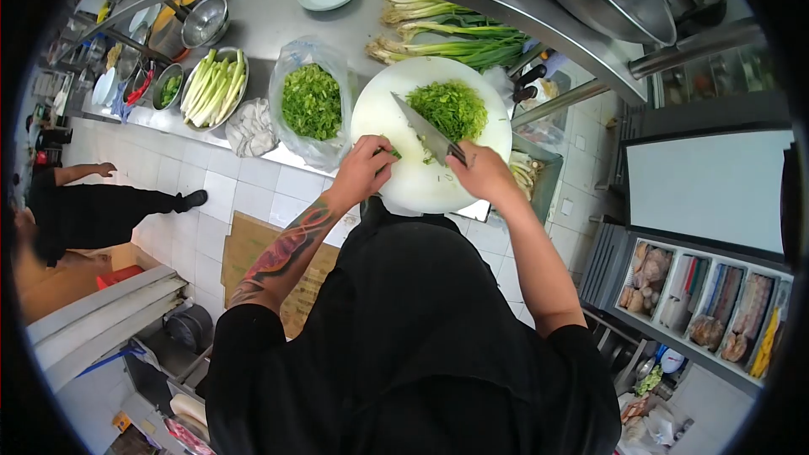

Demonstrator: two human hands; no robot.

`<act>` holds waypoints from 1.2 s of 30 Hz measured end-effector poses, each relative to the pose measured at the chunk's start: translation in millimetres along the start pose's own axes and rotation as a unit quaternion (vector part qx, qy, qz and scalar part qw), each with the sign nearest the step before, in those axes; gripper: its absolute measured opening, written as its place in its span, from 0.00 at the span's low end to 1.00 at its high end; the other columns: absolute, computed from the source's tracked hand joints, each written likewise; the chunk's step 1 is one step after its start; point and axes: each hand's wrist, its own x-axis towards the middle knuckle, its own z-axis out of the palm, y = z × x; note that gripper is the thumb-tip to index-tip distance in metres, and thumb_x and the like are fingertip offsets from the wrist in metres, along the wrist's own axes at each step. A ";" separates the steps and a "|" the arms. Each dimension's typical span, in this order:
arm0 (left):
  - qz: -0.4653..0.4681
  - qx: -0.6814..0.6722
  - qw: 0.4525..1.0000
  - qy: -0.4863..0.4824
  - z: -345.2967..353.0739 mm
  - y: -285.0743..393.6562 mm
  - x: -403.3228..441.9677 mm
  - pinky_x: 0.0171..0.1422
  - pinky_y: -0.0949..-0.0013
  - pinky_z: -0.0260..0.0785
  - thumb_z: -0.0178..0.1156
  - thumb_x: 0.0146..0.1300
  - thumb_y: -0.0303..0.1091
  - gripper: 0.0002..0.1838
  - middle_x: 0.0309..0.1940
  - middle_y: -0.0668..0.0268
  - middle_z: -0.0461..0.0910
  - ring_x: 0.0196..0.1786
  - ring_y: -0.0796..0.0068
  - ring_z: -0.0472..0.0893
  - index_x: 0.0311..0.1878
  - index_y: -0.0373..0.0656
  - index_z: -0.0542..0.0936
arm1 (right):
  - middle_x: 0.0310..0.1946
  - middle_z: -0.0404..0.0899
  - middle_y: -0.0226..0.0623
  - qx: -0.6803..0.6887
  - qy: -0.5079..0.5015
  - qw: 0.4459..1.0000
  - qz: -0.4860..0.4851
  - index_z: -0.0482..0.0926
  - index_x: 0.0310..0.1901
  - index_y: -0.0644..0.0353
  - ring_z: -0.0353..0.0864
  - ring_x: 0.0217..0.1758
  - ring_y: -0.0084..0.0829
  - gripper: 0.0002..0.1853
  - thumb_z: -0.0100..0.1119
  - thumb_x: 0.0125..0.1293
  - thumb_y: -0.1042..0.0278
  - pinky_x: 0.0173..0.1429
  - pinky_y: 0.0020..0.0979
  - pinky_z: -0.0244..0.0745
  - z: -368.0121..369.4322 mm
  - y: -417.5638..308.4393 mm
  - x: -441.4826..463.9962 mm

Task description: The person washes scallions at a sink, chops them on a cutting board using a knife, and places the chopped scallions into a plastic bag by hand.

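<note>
1. On the steel counter [253, 21], directly ahead of the wearer, sits the round white cutting board [379, 101], the landmark for all places below
2. Right hand [482, 170]: at the board's near right part, fingers closed round the handle of a broad, silver-coloured metal knife [424, 130], blade pointing obliquely toward the far left
3. Left hand [364, 170]: at the board's near left edge, fingers bent and drawn together, pinching a small dark green piece [395, 153]; it is apart from the blade
4. Finely chopped bright green leaves [451, 108]: heaped on the board's far right part, beside the blade, with loose bits scattered nearer the wearer
5. Clear plastic bag of coarser chopped greens [312, 103]: standing open just left of the board
6. Crumpled whitish cloth [250, 128]: left of the board, beyond the bag
7. Round metal bowl of pale green stalks [214, 88]: farther left of the board
8. Long green onions with whitish ends [455, 38]: lying on the counter just past the board's far edge
9. Another person in black clothing [101, 217]: well apart from the board, to its left; that person's own hands are not in contact with anything on it
</note>
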 end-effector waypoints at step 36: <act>0.022 0.019 0.997 -0.066 2.7 -1.9 39.0 0.58 0.56 0.77 0.65 0.57 0.23 0.10 0.45 0.60 0.79 0.52 0.55 0.80 0.43 0.39 0.82 | 0.36 0.88 0.54 -0.104 -0.012 0.994 -0.025 0.81 0.43 0.65 0.89 0.44 0.56 0.15 0.55 0.77 0.59 0.51 0.53 0.81 -8.1 -57.6 5.3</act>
